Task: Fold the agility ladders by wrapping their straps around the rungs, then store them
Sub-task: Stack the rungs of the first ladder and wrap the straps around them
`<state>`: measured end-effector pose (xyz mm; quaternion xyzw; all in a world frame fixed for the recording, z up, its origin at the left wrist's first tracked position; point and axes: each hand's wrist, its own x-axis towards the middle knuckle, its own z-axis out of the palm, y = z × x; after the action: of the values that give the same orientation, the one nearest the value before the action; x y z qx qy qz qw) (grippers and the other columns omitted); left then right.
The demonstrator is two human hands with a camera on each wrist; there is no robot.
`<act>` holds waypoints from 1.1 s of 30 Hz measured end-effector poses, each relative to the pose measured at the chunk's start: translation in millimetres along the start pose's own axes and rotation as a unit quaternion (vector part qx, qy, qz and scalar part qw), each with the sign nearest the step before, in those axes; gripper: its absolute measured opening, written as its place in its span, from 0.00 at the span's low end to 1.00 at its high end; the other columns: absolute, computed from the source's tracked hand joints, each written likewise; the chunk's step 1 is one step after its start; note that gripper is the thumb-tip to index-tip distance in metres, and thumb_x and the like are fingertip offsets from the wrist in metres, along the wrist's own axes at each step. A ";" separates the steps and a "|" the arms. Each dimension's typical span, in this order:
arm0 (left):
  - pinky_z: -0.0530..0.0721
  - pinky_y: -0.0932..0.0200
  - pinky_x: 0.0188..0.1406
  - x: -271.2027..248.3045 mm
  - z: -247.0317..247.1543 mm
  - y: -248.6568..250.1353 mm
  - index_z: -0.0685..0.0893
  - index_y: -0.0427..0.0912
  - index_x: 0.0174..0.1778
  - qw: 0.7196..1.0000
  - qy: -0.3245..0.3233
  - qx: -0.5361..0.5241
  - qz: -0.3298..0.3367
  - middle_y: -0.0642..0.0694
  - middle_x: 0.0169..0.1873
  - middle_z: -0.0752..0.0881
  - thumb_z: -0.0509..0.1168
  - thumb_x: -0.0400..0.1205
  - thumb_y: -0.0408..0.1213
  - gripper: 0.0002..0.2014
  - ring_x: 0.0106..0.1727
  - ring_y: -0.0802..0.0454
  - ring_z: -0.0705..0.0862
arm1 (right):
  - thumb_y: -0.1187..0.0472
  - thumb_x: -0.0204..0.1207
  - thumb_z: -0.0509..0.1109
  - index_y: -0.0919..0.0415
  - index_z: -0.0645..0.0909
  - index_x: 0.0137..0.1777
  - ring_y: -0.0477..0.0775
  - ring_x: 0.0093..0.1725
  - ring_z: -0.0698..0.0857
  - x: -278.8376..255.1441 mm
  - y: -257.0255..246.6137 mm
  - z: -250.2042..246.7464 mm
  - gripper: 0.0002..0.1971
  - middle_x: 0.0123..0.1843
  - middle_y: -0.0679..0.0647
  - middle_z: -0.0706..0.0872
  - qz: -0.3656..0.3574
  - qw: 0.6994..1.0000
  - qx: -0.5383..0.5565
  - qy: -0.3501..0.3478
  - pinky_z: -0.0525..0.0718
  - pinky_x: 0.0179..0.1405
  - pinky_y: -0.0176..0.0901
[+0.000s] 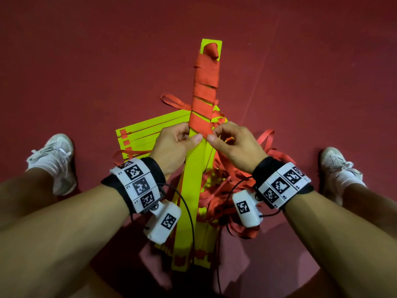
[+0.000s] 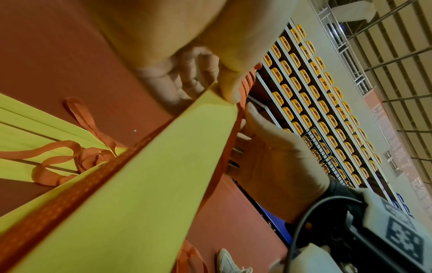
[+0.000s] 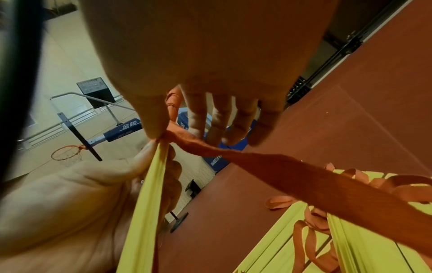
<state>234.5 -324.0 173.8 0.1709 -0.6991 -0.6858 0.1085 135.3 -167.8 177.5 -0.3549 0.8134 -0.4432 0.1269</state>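
Left hand: my left hand (image 1: 171, 147) grips the bundle of yellow rungs (image 1: 193, 168), thumb pressed on its top face at the edge of the wrapping, the other fingers (image 2: 187, 77) curled round underneath.
Right hand: my right hand (image 1: 234, 143) pinches the red strap (image 3: 268, 166) between thumb and forefinger, right where it meets the bundle; the remaining fingers (image 3: 243, 120) hang loosely curled and hold nothing.
Bundle: it is raised off the red floor (image 1: 86, 61), pointing away from me between my two hands, its near end down between my legs.
Wrapping: red strap windings (image 1: 204, 91) cover the far half of the bundle, from near its far tip down to my thumbs; the near half shows bare yellow.
Loose strap: a tangle of red strap (image 1: 236, 186) lies on the floor under and to the right of the bundle.
Second ladder: more yellow rungs (image 1: 146, 130) lie flat on the floor to the left, fanned slightly, with red strap threaded through their ends.
Feet: white shoes, one at the left (image 1: 55, 160) and one at the right (image 1: 337, 166).
Surroundings: rows of yellow seats (image 2: 315, 103) and a basketball hoop (image 3: 67, 153) show in the wrist views.
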 end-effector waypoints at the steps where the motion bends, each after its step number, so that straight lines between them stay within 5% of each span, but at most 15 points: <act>1: 0.84 0.50 0.52 -0.7 0.3 0.7 0.89 0.45 0.49 1.000 -0.002 0.005 0.006 0.36 0.46 0.90 0.69 0.84 0.27 0.08 0.45 0.49 0.85 | 0.48 0.78 0.73 0.46 0.78 0.37 0.48 0.40 0.80 -0.3 1.9 0.6 0.10 0.41 0.47 0.80 0.002 1.000 0.005 -0.020 0.79 0.47 0.51; 4: 0.81 0.53 0.49 -0.6 -0.2 0.9 0.89 0.42 0.50 1.000 -0.003 0.015 0.012 0.37 0.44 0.88 0.71 0.83 0.31 0.04 0.44 0.50 0.82 | 0.50 0.75 0.73 0.49 0.78 0.29 0.42 0.39 0.78 0.9 5.1 -1.0 0.14 0.39 0.45 0.79 -0.008 0.996 0.081 -0.025 0.75 0.47 0.44; 7: 0.73 0.50 0.47 0.6 -2.3 0.6 0.87 0.31 0.51 1.000 0.006 0.010 0.007 0.37 0.40 0.83 0.72 0.76 0.46 0.19 0.43 0.48 0.75 | 0.54 0.75 0.73 0.60 0.81 0.23 0.40 0.40 0.79 3.5 6.8 -7.3 0.20 0.38 0.46 0.81 -0.014 0.988 0.153 0.013 0.73 0.47 0.38; 9: 0.74 0.49 0.48 0.9 -2.6 0.0 0.87 0.36 0.50 1.000 -0.001 0.004 0.008 0.37 0.41 0.84 0.73 0.73 0.51 0.21 0.44 0.47 0.76 | 0.55 0.76 0.73 0.55 0.80 0.19 0.39 0.39 0.79 4.7 9.0 -9.6 0.22 0.36 0.42 0.83 -0.002 0.984 0.176 0.029 0.72 0.46 0.37; 12: 0.78 0.48 0.49 -1.2 -1.7 4.2 0.90 0.43 0.48 1.000 -0.020 -0.011 -0.005 0.36 0.43 0.86 0.72 0.78 0.41 0.07 0.45 0.45 0.79 | 0.55 0.76 0.71 0.54 0.80 0.19 0.38 0.42 0.82 5.7 11.9 -7.3 0.22 0.38 0.40 0.87 0.006 0.984 0.177 0.029 0.74 0.51 0.40; 14: 0.83 0.46 0.52 -2.3 -1.7 5.3 0.88 0.41 0.54 0.999 -0.028 -0.024 -0.012 0.33 0.47 0.88 0.70 0.83 0.31 0.06 0.47 0.45 0.83 | 0.53 0.77 0.70 0.69 0.80 0.25 0.42 0.45 0.84 5.7 12.7 -5.2 0.23 0.44 0.51 0.90 0.015 0.985 0.173 0.013 0.76 0.52 0.43; 16: 0.85 0.40 0.54 -1.8 -2.9 5.8 0.87 0.36 0.57 0.999 -0.030 -0.028 -0.020 0.26 0.51 0.88 0.68 0.85 0.28 0.07 0.49 0.42 0.84 | 0.48 0.78 0.69 0.81 0.77 0.32 0.50 0.37 0.81 3.9 10.5 -4.3 0.31 0.38 0.66 0.86 0.024 0.984 0.177 -0.011 0.75 0.41 0.47; 18: 0.85 0.35 0.52 -1.5 -4.5 6.8 0.86 0.30 0.59 0.999 -0.027 -0.037 -0.026 0.24 0.51 0.87 0.69 0.84 0.30 0.10 0.48 0.39 0.83 | 0.47 0.80 0.69 0.74 0.80 0.32 0.52 0.29 0.75 1.5 7.5 -4.7 0.27 0.31 0.69 0.82 0.025 0.984 0.177 -0.013 0.70 0.31 0.45; 22: 0.79 0.41 0.50 -1.6 -4.9 7.3 0.86 0.29 0.57 0.998 -0.019 -0.049 -0.028 0.32 0.46 0.85 0.69 0.83 0.32 0.10 0.48 0.40 0.80 | 0.57 0.81 0.72 0.57 0.76 0.33 0.42 0.26 0.74 1.6 4.4 -3.0 0.15 0.27 0.50 0.79 0.027 0.983 0.178 0.021 0.71 0.29 0.32; 25: 0.75 0.44 0.49 -2.0 -4.1 9.6 0.85 0.28 0.55 0.999 -0.010 -0.046 -0.026 0.34 0.44 0.83 0.70 0.80 0.37 0.15 0.46 0.42 0.77 | 0.53 0.81 0.70 0.52 0.77 0.38 0.43 0.27 0.76 3.6 6.8 -2.4 0.11 0.26 0.42 0.79 0.037 0.983 0.177 0.025 0.74 0.31 0.38; 28: 0.71 0.45 0.47 -1.2 -5.6 11.3 0.83 0.25 0.54 0.999 0.000 -0.042 -0.028 0.37 0.43 0.80 0.71 0.76 0.42 0.21 0.46 0.42 0.74 | 0.45 0.79 0.66 0.49 0.79 0.37 0.47 0.28 0.72 2.8 8.2 -5.3 0.13 0.28 0.45 0.75 0.037 0.993 0.110 0.025 0.70 0.32 0.45; 33: 0.71 0.44 0.48 -0.8 -7.3 9.7 0.85 0.28 0.52 0.998 0.002 -0.044 -0.036 0.36 0.44 0.80 0.72 0.78 0.40 0.16 0.48 0.42 0.75 | 0.47 0.82 0.64 0.51 0.75 0.39 0.45 0.31 0.68 2.3 3.5 -4.9 0.12 0.31 0.47 0.71 0.007 0.994 0.109 0.030 0.68 0.33 0.46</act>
<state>237.2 -330.4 183.8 0.1921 -0.6617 -0.7188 0.0924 129.5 -165.1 177.7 -0.3201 0.7661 -0.5385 0.1434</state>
